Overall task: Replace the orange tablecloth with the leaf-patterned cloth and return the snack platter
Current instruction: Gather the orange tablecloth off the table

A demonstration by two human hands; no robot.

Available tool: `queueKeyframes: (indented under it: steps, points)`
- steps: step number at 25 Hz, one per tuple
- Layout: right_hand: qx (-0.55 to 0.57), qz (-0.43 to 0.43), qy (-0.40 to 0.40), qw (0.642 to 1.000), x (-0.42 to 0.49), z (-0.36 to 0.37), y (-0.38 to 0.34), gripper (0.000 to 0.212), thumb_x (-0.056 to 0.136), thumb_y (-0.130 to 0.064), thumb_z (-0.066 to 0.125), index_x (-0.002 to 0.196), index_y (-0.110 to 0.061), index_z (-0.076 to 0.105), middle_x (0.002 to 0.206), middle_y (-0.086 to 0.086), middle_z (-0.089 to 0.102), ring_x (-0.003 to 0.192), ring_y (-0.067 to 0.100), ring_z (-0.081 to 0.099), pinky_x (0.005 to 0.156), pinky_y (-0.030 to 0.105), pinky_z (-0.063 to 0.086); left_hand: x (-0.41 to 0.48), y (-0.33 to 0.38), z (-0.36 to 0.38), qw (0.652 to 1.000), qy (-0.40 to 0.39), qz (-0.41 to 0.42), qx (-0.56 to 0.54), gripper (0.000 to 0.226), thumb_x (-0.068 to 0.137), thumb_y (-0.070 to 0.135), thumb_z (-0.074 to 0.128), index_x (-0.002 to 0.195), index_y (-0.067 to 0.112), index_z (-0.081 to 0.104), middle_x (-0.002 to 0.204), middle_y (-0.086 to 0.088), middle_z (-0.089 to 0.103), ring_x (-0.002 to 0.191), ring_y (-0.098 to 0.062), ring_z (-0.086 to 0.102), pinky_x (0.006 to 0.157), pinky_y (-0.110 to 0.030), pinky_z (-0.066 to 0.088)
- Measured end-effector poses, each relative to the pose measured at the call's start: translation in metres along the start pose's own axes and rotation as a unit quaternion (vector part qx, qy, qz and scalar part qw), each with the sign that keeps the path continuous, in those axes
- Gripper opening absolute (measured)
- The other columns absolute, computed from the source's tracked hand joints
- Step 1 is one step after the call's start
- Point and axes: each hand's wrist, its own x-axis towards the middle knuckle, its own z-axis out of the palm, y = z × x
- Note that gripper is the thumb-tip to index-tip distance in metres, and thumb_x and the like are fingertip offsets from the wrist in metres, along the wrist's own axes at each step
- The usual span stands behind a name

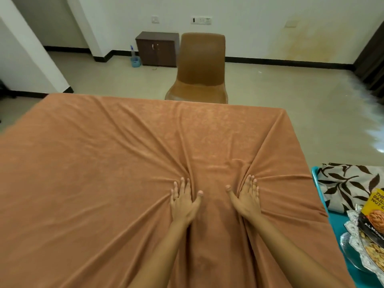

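Both hands, left hand [184, 201] and right hand [247, 197], lay flat, fingers straight, pressing the orange tablecloth [104, 163]. Soft, light, bunches easily; best gathered at counter edges.

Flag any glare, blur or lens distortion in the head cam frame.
Head view: wide-angle lens bows the edges of the orange fabric tablecloth and the black skirting line; harsh glare on the glossy tiled floor at right; the brown plastic chair looks smeared; the left hand and right hand on the cloth are sharp, under soft even light.
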Motion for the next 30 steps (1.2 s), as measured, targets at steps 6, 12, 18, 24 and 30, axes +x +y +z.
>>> queueKeyframes:
  steps: [6,12,18,24,30]
  points:
    - [0.032,-0.017,-0.026,0.999,-0.003,0.032,-0.071,0.125,0.071,-0.089,0.025,0.147,-0.001,-0.019,0.158,0.014,-0.020,0.145,0.021,-0.020,0.119,0.036,-0.012,-0.005,0.015,-0.022,0.968,-0.145,0.016,-0.204,0.082,0.088,0.071,0.005,0.153,0.022,0.017,0.158,0.011,-0.003,0.146,-0.009,-0.009,0.119,-0.033,-0.008]
    - [0.035,-0.054,-0.037,0.997,-0.012,0.073,-0.126,0.120,0.074,-0.085,0.024,0.148,0.001,-0.016,0.157,0.014,-0.020,0.146,0.021,-0.019,0.118,0.034,-0.013,-0.027,-0.007,-0.035,0.805,-0.095,-0.095,-0.578,0.075,0.091,0.065,0.035,0.151,0.021,0.020,0.155,0.005,0.025,0.135,-0.002,0.029,0.108,-0.021,0.027]
    - [-0.068,-0.095,-0.036,0.993,-0.001,0.078,-0.120,0.084,0.099,-0.040,0.038,0.146,0.002,-0.018,0.157,0.017,-0.018,0.146,0.025,-0.018,0.118,0.035,-0.012,-0.030,-0.129,-0.090,0.961,0.241,-0.016,-0.135,0.050,0.096,0.048,0.037,0.137,0.020,0.047,0.141,-0.012,0.050,0.129,-0.026,0.048,0.106,-0.032,0.039]
    - [-0.059,-0.096,-0.026,0.993,0.001,0.081,-0.119,0.081,0.099,-0.036,0.038,0.147,0.001,-0.015,0.158,0.016,-0.017,0.146,0.024,-0.017,0.118,0.035,-0.013,-0.055,-0.282,-0.131,0.869,0.243,-0.429,-0.037,0.120,0.065,0.080,0.029,0.150,-0.003,0.013,0.153,-0.032,0.012,0.142,-0.048,0.004,0.115,-0.053,-0.002]
    - [-0.062,-0.092,-0.014,0.994,0.002,0.087,-0.125,0.075,0.100,-0.036,0.032,0.148,0.001,-0.013,0.158,0.016,-0.015,0.147,0.023,-0.016,0.118,0.033,-0.013,0.016,-0.184,-0.116,0.958,0.108,-0.237,-0.118,0.082,0.090,0.055,0.033,0.148,-0.002,0.023,0.158,-0.017,0.015,0.148,-0.027,0.009,0.118,-0.035,0.005]
